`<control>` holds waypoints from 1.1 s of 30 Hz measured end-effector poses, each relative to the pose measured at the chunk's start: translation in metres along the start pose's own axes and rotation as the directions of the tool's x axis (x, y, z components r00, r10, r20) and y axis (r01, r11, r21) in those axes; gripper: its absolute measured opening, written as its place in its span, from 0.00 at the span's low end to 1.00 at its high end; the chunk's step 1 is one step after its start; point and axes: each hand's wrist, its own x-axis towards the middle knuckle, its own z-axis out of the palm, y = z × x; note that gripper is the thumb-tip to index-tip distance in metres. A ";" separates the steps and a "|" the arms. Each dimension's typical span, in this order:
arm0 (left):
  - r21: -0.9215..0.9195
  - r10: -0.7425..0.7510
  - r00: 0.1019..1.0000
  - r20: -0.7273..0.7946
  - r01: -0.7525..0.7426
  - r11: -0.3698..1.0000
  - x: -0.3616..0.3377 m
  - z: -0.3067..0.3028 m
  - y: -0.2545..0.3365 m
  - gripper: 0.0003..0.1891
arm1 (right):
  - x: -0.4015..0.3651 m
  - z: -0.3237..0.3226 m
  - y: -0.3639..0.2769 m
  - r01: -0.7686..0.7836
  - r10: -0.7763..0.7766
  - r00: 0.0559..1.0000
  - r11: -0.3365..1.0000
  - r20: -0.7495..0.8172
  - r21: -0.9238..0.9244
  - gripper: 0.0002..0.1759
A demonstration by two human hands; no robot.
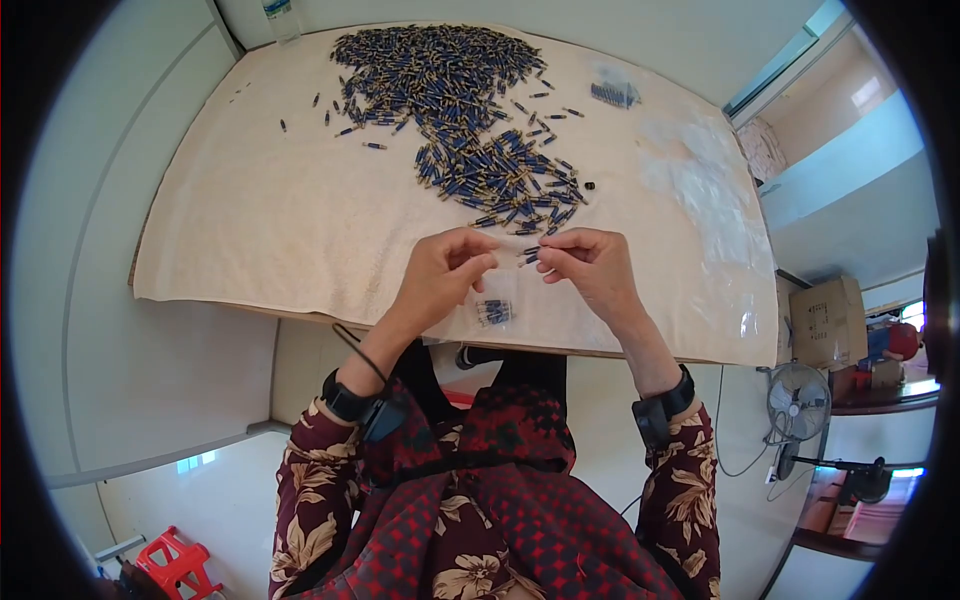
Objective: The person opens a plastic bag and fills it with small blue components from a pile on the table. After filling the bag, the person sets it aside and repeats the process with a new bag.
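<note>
My left hand [450,270] pinches the upper edge of a small clear plastic bag [494,311], which hangs down toward the table's front edge. Several blue and metallic pieces lie in a row in its bottom. Across from it, my right hand [594,268] has thumb and fingers closed on a few small dark blue, brass-ended cylinders [531,255], close to the bag's mouth. Just beyond both hands spreads a big pile of the same blue and brass cylinders [440,75], with a lobe reaching toward me. Their exact kind is too small to tell.
A filled clear bag [614,95] lies at the back right. Flat clear plastic bags [700,190] cover the table's right side. A small black round piece [590,185] sits beside the pile. A bottle [281,20] stands at the back left; a fan [798,402] is to the right.
</note>
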 end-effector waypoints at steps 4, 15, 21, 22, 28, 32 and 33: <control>0.372 0.288 0.952 -0.106 -0.231 0.899 -0.030 -0.001 -0.017 0.05 | -0.021 -0.011 0.010 -0.072 0.068 0.994 0.997 -0.089 -0.043 0.08; 0.495 0.407 0.911 0.063 -0.382 0.780 -0.041 -0.002 -0.023 0.09 | -0.015 -0.002 0.015 -0.243 0.247 0.967 0.967 0.058 -0.076 0.09; 0.529 0.384 0.918 0.104 -0.378 0.760 -0.039 -0.003 -0.023 0.10 | -0.013 0.010 0.027 -0.216 0.218 0.975 0.975 -0.038 0.047 0.09; 0.532 0.382 0.918 0.107 -0.377 0.758 -0.039 -0.003 -0.023 0.10 | -0.013 0.012 0.028 -0.199 0.204 0.976 0.978 -0.081 0.069 0.09; 0.522 0.353 0.929 0.114 -0.358 0.774 -0.039 -0.005 -0.023 0.11 | -0.016 0.020 0.039 -0.156 0.155 0.985 0.988 -0.077 -0.003 0.07; 0.524 0.361 0.924 0.123 -0.369 0.768 -0.039 -0.006 -0.023 0.11 | -0.017 0.029 0.042 -0.093 0.087 0.990 0.995 -0.110 -0.046 0.07; 0.522 0.361 0.924 0.126 -0.372 0.768 -0.039 -0.006 -0.023 0.12 | -0.017 0.030 0.040 -0.100 0.092 0.989 0.993 -0.117 -0.057 0.07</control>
